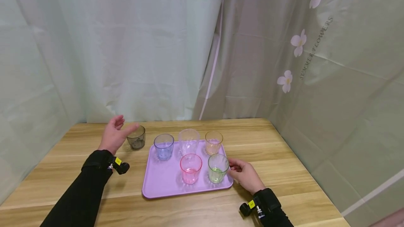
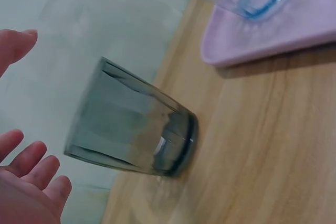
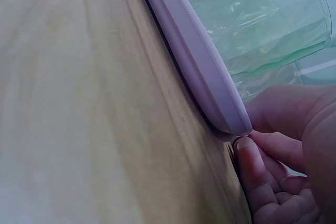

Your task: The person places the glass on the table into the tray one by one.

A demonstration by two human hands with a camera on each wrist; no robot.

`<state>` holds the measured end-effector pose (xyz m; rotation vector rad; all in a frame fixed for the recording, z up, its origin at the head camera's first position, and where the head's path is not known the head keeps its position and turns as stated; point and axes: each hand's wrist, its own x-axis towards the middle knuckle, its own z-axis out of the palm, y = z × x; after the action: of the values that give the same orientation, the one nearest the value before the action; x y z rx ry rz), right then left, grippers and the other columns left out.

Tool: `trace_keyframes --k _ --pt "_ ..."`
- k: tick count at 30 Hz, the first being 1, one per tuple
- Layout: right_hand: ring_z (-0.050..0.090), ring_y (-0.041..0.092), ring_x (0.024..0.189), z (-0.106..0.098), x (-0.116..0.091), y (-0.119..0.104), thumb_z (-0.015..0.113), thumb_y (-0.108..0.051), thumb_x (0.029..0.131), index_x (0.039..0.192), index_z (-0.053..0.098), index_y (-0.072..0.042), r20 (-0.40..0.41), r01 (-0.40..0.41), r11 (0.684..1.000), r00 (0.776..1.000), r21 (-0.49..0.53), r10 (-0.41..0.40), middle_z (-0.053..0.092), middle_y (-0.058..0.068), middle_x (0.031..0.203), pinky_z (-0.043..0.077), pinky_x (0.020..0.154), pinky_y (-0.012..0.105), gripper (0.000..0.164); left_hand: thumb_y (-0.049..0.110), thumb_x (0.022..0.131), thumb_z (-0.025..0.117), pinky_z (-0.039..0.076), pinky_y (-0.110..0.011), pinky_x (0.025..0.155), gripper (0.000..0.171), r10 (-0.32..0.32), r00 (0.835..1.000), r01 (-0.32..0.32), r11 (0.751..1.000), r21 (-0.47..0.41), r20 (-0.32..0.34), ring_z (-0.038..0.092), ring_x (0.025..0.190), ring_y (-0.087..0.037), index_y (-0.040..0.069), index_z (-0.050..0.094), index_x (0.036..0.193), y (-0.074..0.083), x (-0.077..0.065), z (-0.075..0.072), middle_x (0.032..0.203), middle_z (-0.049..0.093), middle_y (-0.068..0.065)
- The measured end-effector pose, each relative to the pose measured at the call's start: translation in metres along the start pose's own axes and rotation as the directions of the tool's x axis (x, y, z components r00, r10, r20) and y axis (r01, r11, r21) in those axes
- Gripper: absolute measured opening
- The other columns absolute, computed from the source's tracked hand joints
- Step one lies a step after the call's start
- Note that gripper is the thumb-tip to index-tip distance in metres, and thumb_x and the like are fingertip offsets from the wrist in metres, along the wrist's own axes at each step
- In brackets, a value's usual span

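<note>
My left hand [image 1: 114, 134] is spread beside a grey tumbler [image 1: 136, 138] on the table, left of the tray. In the left wrist view the fingers [image 2: 39, 169] and thumb stand apart from the grey tumbler [image 2: 134, 124], with a gap between. My right hand [image 1: 247, 176] is at the right edge of a purple tray [image 1: 161, 185]. The right wrist view shows its fingers pinching the tray's rim [image 3: 210, 72], some of them low by the table. Close by the right fingers stands a green glass [image 1: 218, 169] on the tray.
Also on the tray are a blue glass [image 1: 164, 148], a colourless glass [image 1: 188, 141], an amber glass [image 1: 214, 143] and a pink glass [image 1: 190, 169]. The wooden table [image 1: 126, 206] meets hanging curtains [image 1: 142, 52] at the back and sides.
</note>
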<state>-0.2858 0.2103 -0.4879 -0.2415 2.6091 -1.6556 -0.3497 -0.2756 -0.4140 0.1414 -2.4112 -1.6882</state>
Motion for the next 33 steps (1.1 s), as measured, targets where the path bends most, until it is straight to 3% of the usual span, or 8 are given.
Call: trace_keyframes --k 14,24,33 --pt "0.062 0.017 0.096 0.0 0.0 0.002 0.074 -0.004 0.088 0.132 0.064 0.001 0.009 -0.001 1.0 1.0 -0.005 0.001 0.068 0.01 0.113 0.052 0.08 0.02 0.045 0.06 0.082 0.077 0.023 -0.066 0.118 0.122 -0.052 0.999 0.052 0.996 0.075 0.011 0.015 0.153 -0.048 0.007 0.003 0.164 -0.024 0.002 0.006 0.168 0.01 -0.026" --pt "0.062 0.017 0.095 0.0 0.0 0.001 0.075 -0.004 0.088 0.132 0.064 0.002 0.006 0.001 1.0 1.0 -0.004 -0.001 0.068 0.01 0.112 0.052 0.079 0.02 0.046 0.06 0.082 0.076 0.024 -0.066 0.117 0.125 -0.082 0.996 0.078 0.992 0.1 0.036 0.017 0.152 -0.05 0.007 -0.001 0.163 -0.032 0.002 0.012 0.167 0.011 -0.029" --pt "0.061 0.017 0.096 -0.001 0.002 0.002 0.075 -0.005 0.088 0.132 0.064 0.001 0.007 0.001 1.0 1.0 -0.009 -0.001 0.069 0.009 0.113 0.052 0.08 0.02 0.046 0.055 0.084 0.077 0.026 -0.063 0.118 0.121 -0.07 0.995 0.061 0.993 0.104 0.078 0.024 0.149 -0.05 0.001 0.002 0.162 -0.036 0.001 0.015 0.165 0.017 -0.031"
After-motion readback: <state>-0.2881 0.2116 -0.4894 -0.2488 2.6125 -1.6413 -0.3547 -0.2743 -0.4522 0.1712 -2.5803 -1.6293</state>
